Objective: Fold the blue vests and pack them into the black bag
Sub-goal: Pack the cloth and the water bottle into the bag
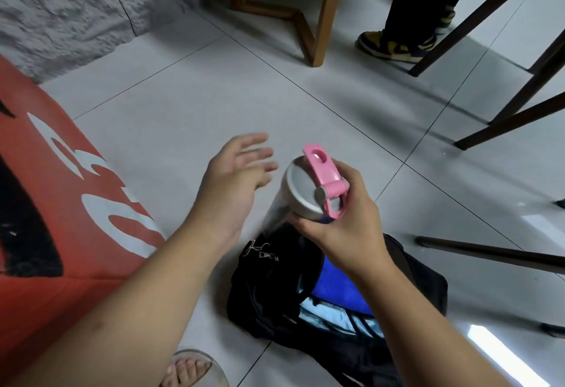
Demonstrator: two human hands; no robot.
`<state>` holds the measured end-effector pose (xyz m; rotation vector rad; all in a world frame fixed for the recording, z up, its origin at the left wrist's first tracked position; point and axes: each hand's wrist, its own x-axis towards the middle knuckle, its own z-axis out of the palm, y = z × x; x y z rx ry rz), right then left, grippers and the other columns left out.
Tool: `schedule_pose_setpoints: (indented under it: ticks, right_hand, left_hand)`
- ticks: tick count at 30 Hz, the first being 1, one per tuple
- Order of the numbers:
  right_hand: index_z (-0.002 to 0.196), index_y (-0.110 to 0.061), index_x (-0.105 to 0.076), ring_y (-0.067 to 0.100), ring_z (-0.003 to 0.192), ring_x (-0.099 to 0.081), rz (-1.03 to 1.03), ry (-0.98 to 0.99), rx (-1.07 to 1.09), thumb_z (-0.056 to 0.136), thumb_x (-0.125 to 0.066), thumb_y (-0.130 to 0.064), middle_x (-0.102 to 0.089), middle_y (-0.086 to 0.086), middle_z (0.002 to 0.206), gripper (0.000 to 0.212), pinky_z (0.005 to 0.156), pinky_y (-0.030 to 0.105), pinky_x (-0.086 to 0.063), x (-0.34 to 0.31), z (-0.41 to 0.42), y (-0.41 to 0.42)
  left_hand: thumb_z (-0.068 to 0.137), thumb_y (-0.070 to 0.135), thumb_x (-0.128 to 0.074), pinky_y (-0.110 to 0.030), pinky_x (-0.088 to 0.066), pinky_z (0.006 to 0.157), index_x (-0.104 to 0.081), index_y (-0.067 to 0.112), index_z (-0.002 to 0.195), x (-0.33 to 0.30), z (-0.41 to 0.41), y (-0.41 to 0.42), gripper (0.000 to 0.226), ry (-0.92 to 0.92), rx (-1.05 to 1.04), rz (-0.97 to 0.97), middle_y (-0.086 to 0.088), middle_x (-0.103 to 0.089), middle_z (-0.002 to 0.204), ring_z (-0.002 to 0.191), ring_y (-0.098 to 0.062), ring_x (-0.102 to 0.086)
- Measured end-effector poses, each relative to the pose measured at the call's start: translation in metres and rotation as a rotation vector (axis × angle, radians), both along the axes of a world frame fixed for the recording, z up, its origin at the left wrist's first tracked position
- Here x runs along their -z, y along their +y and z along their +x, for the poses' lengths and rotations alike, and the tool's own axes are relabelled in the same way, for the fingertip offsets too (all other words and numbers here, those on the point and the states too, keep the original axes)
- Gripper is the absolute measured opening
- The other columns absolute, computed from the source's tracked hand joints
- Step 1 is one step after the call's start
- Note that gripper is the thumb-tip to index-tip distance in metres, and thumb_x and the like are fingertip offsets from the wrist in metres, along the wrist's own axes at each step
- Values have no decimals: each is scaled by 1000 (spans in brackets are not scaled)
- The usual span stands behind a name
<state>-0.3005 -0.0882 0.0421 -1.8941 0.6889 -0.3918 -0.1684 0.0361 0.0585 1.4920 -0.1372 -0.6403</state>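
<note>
While we look down at the tiled floor [189,105], our right hand [342,221] holds a bottle [293,194] just under its lid: the fingers and the thumb are curled round the neck. The lid [301,186] is grey, with a pink strap [325,177] across it, and the body of the bottle is clear and tilted. Our left hand [235,178] is beside the bottle, not touching it; its fingers are spread and straight, a little blurred, and it holds nothing.

Under our hands the black bag [269,301] lies on the floor, and it is open. Inside it we see blue cloth [339,285], which seems to be a vest, partly hidden by our right arm; we cannot tell how it is folded. The lower end of the bottle is over the opening of the bag, but we cannot tell if it touches the bag.

To the left there is a red surface [55,203] with white and black marks. Our foot [189,370] in a sandal shows at the bottom edge. Farther away stand a wooden frame [321,19], dark chair legs [477,16] and another person's shoe [394,45], yellow and black.
</note>
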Motion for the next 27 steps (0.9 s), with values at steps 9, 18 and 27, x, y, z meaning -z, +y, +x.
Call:
schedule_pose_setpoints:
  ticks: [9, 18, 27]
  right_hand:
    - [116, -38, -50, 0, 97, -66, 188, -24, 303, 62, -95, -22, -66, -17, 107, 72, 81, 16, -49, 25, -17, 14]
    - [113, -28, -55, 14, 96, -70, 318, -71, 483, 67, -94, -18, -67, 2, 109, 61, 80, 26, -59, 40, -34, 13]
    - [121, -18, -50, 11, 104, -69, 458, -141, 617, 75, -88, -13, -66, -2, 113, 60, 102, 45, -55, 45, -31, 29]
  left_hand:
    - [85, 15, -61, -26, -50, 82, -72, 25, 114, 155, -22, 25, 33, -77, 370, 1115, -5, -71, 117, 107, -27, -67]
    - [81, 27, -69, -30, -55, 75, -68, 22, 84, 158, -34, 28, 5, -20, 339, 845, 2, -68, 85, 85, -22, -66]
    - [74, 52, -61, -34, -44, 68, -42, 27, 68, 125, -61, 70, 32, -745, 584, 644, 13, -46, 72, 74, -14, -48]
